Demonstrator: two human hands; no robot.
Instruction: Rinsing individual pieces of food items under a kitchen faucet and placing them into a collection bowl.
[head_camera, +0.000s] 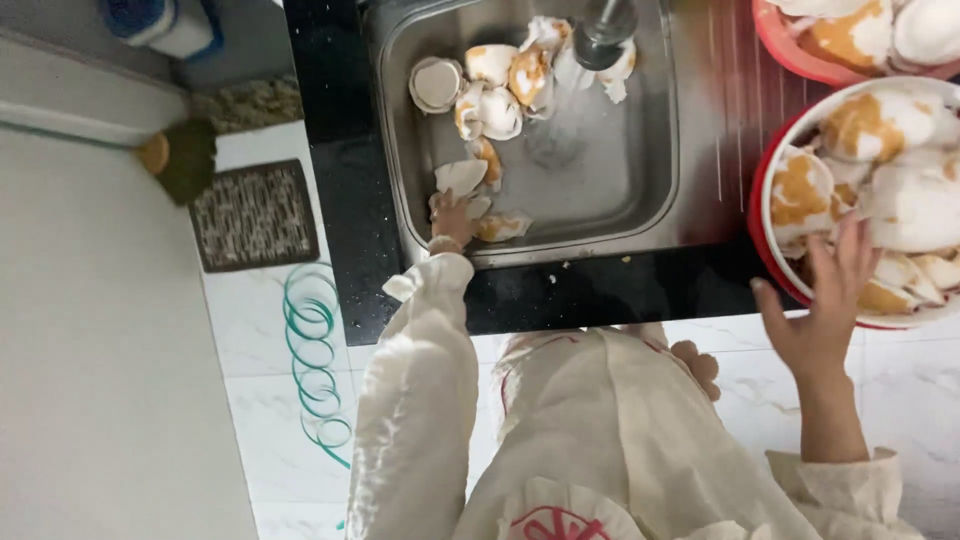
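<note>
Seen from above the head, both arms reach forward from the body, with the steel sink (640, 190) as the mark. The left arm, in a loose cream sleeve, stretches straight ahead over the sink's near rim; the left hand (452, 220) hangs just inside its near left corner, palm down, fingers curled loosely, cuff bunched at the wrist. Whether those fingers pinch anything cannot be told. The right arm angles outward, well to the right of the sink, sleeve pushed back to the forearm, wrist bare. The right hand (822, 300) is open, fingers spread and pointing away from the body, palm facing down.
</note>
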